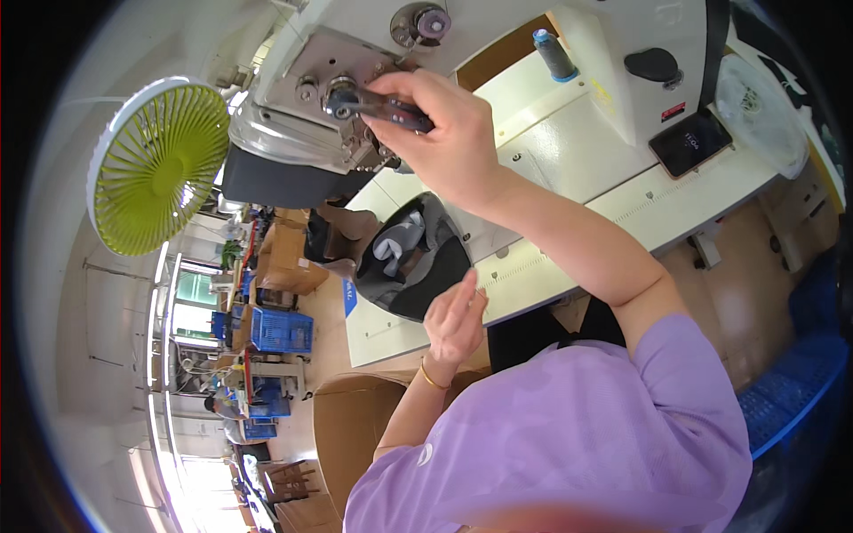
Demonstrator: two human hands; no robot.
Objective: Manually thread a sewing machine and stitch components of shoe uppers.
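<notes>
My right hand (pixel 444 133) is raised to the front of the white sewing machine's head (pixel 306 67). Its fingers close round a dark, glossy lever-like piece with a metal end (pixel 391 108); its exact kind is unclear. Lower down, my left hand (pixel 455 322), a gold bangle at the wrist, is held just over the table's near edge. Its fingers are drawn together, and anything between them is too small to make out. Beside it a black and grey shoe upper (pixel 418 266) rests under the needle area, its grey lining showing inside.
A thread spool (pixel 555 58) stands on the white machine table (pixel 613 191), and a phone (pixel 690 142) lies to its right. At left is a green fan (pixel 164 169). A cardboard box (pixel 355 426) is below the table, a blue basket (pixel 795 391) at right.
</notes>
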